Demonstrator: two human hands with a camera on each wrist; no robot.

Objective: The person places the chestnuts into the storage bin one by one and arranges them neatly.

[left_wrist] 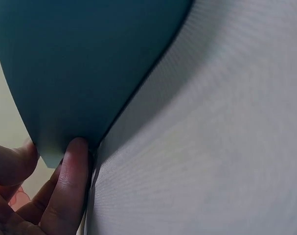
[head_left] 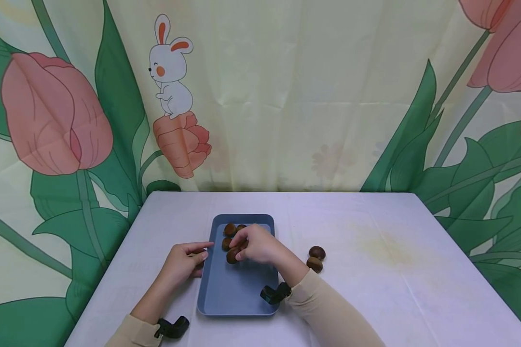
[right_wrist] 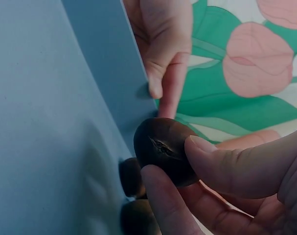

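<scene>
A blue tray lies on the table, with several brown chestnuts grouped in its far half. My right hand is over them and pinches one chestnut between thumb and fingers. Just behind the held nut, two more chestnuts show in the right wrist view. At the tray's left side, my left hand holds the edge. Its thumb is at the rim and a finger presses the outer wall. The right hand covers part of the group in the head view.
Two chestnuts lie on the white tablecloth to the right of the tray, close to my right forearm. Black wrist cameras sit on both sleeves. A printed curtain hangs behind the table's far edge.
</scene>
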